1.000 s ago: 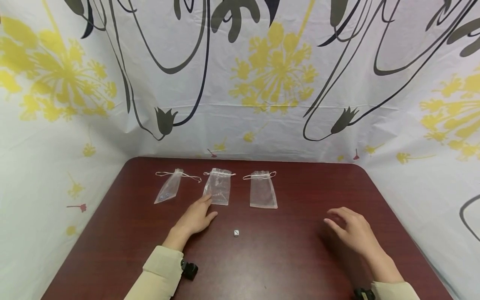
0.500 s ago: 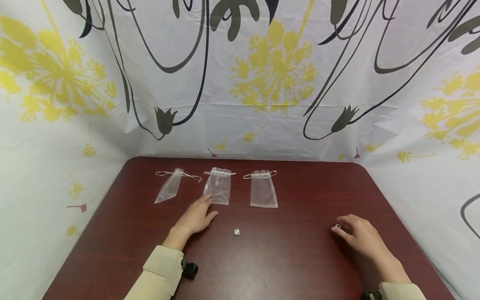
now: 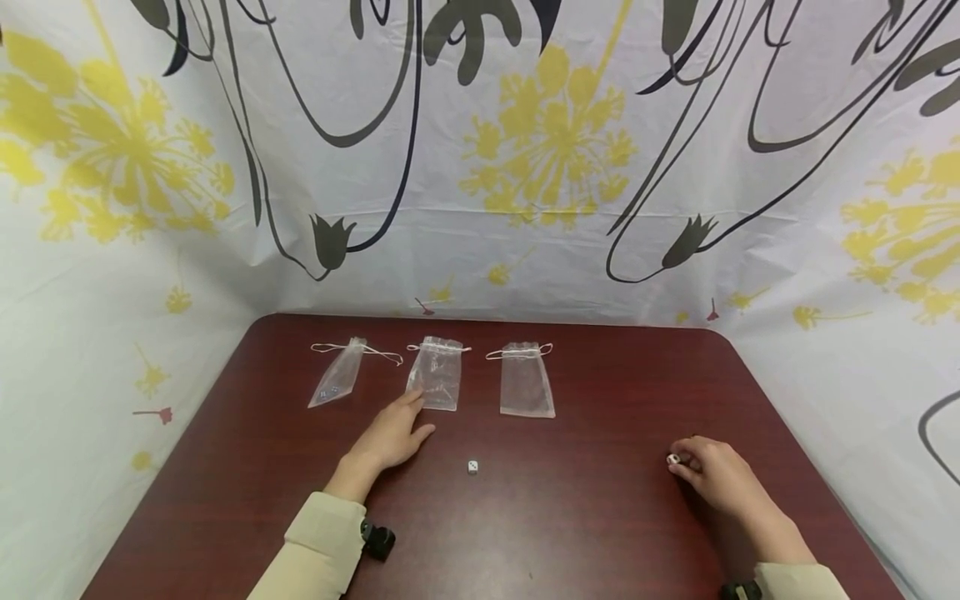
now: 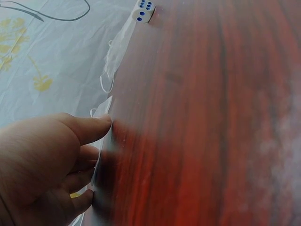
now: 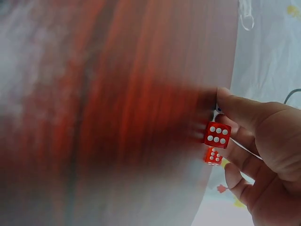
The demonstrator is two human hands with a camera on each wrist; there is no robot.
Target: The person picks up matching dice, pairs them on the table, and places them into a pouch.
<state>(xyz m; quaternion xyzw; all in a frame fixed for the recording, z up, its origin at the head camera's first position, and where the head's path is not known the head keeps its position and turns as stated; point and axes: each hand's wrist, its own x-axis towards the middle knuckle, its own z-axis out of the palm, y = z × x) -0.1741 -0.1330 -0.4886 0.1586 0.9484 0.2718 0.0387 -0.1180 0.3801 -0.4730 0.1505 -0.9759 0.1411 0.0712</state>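
Note:
My left hand [image 3: 386, 433] lies with its fingers fairly straight, fingertips touching the lower edge of the middle clear drawstring bag [image 3: 442, 375]. At the right, my right hand [image 3: 716, 473] pinches a white die [image 3: 672, 459] between thumb and forefinger. In the right wrist view that white die [image 5: 218, 109] is mostly hidden by the thumb. Two red dice with white pips, a nearer one [image 5: 217, 135] and a farther one [image 5: 213, 156], show close to the fingers there. Another white die [image 3: 472, 467] sits on the table between the hands; its blue pips show in the left wrist view [image 4: 144, 11].
A left clear bag [image 3: 339, 375] has small dice in its bottom. A right clear bag [image 3: 527, 382] lies flat. All stand in a row near the back of the dark red table [image 3: 570, 533]. Patterned cloth [image 3: 480, 267] hangs behind and at both sides.
My right hand has come down a little and to the right, and its thumb and forefinger have closed on a white die. The left hand and the bags have stayed in place.

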